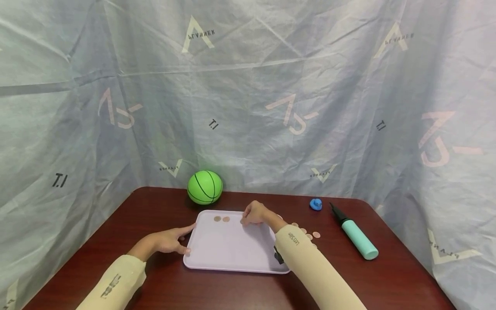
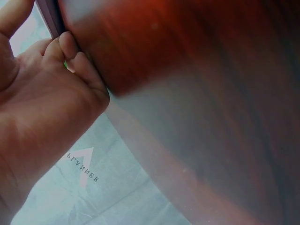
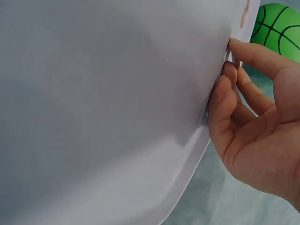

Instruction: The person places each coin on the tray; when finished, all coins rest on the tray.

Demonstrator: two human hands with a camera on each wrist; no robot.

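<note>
A pale lilac tray [image 1: 228,254] lies on the dark red table. Two coins, one darker coin [image 1: 217,218] and one copper coin [image 1: 226,219], rest side by side near its far left corner. My left hand [image 1: 166,241] touches the tray's left rim, thumb and forefinger spread apart; its lower fingers are bent against the tabletop in the left wrist view. Over the tray's far side, my right hand [image 1: 255,213] pinches a coin [image 1: 243,221], mostly hidden by the fingertips. Several loose copper coins [image 1: 316,234] lie right of the tray, partly behind the right sleeve.
A green ball [image 1: 205,187] with black lines stands behind the tray's far left corner. At the back right sits a blue rubber duck [image 1: 315,204]. A mint hand pump [image 1: 360,239] with a black nozzle lies at the right. Printed grey sheeting [image 1: 248,94] hangs behind the table.
</note>
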